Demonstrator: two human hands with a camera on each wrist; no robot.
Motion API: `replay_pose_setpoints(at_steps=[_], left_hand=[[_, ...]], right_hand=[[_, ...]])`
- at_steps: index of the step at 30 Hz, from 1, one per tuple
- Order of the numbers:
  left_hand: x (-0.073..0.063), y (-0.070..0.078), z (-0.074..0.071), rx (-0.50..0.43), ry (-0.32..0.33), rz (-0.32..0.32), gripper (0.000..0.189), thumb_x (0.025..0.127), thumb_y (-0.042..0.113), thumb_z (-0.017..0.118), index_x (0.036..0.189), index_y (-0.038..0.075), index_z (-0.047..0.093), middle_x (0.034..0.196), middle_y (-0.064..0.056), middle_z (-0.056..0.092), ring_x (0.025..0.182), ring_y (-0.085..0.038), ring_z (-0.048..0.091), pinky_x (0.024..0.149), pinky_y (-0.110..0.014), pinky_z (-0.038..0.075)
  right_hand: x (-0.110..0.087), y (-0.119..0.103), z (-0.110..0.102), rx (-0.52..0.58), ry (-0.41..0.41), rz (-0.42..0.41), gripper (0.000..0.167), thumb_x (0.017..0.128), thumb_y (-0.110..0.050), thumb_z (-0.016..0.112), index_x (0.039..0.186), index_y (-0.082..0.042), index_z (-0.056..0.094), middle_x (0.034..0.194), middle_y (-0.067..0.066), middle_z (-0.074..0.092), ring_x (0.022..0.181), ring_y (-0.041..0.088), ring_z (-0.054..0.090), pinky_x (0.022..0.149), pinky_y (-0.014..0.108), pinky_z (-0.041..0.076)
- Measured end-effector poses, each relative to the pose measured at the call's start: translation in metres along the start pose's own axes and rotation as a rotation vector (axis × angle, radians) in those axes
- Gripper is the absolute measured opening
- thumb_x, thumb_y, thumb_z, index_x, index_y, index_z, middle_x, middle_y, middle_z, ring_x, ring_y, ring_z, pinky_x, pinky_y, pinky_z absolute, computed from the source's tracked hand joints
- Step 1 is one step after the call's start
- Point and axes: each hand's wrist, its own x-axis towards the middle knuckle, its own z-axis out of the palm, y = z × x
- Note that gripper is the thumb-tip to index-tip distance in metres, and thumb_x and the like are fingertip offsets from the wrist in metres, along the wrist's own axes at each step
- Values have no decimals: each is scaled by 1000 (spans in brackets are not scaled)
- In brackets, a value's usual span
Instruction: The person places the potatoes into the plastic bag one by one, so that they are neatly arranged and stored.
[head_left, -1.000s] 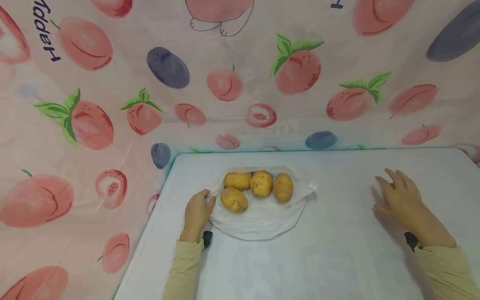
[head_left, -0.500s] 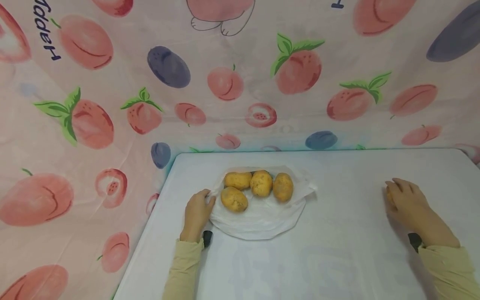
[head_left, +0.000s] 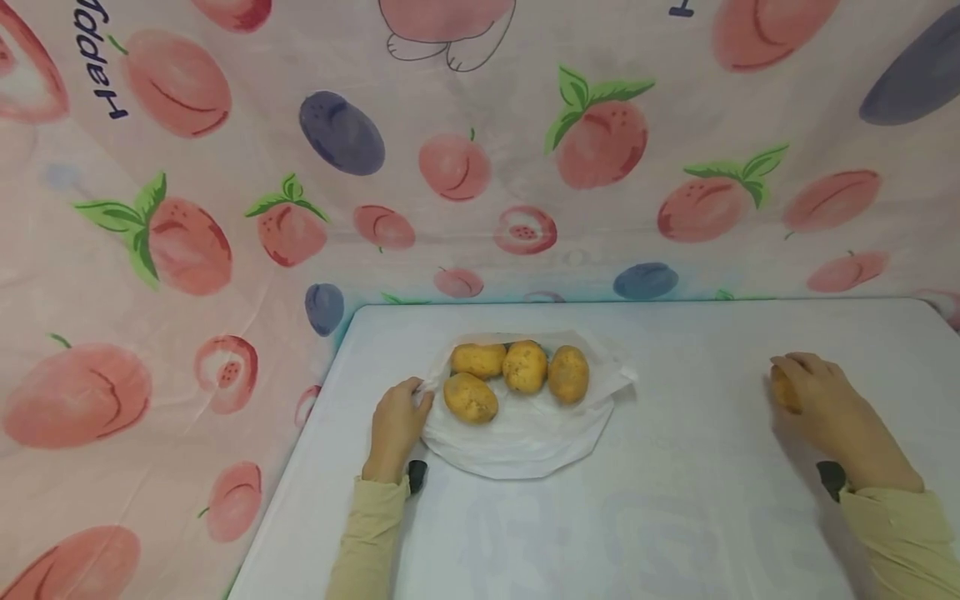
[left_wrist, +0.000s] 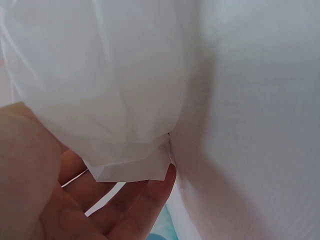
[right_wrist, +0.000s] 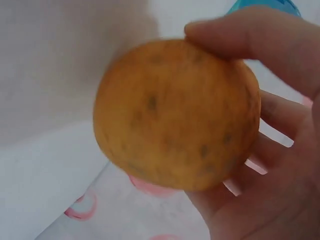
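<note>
In the head view, a white plastic bag (head_left: 517,450) lies on the table with several yellow-brown potatoes (head_left: 470,398) on it or in its mouth. My left hand (head_left: 397,429) holds the bag's left edge; the left wrist view has the thin white plastic (left_wrist: 115,100) between the thumb side and the fingers (left_wrist: 145,205). Far to the right, my right hand (head_left: 828,417) grips a single potato (head_left: 785,390), mostly covered from above by the hand. Close up, the right wrist view shows this potato (right_wrist: 175,115) dark-spotted, with the thumb and fingers around it.
The white tabletop (head_left: 675,500) stretches between the two hands. Behind and to the left hangs a pink fruit-printed cloth (head_left: 480,100), meeting the table's back edge.
My right hand has closed around a potato at the right of the table, moving slightly right. My left hand and the bag have stayed in place.
</note>
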Motion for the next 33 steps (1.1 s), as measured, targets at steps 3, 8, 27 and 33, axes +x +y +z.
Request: replay_pose_setpoints(at_steps=[3,8,27,33], left_hand=[[-1,1,-1,2,-7,-1,31,95,21,66,118,0,69,117,-19,70,111,-38,64,95,-51,50],[-2,1,-1,-1,-11,-1,31,95,21,66,118,0,68,116,-20,69,111,-38,64,94,-51,50],[-1,1,-2,13,5,17,31,95,21,67,116,-1,69,114,-20,70,107,-38,65,91,-51,51],[-1,2,-2,13,5,18,31,94,21,67,116,-1,69,113,-20,70,107,-38,66,91,-51,52]], right_hand=[[4,-5,-2,19,17,-19,59,68,6,79,119,14,50,112,37,49,92,55,50,73,66,45],[10,-15,-5,51,50,-57,60,67,4,82,118,12,53,112,35,51,92,52,52,74,65,46],[38,-62,-6,129,42,-158,59,72,1,83,122,8,51,118,28,51,97,43,53,77,60,48],[46,-77,-3,161,37,-178,59,72,1,83,122,6,51,119,25,50,99,42,54,79,59,49]])
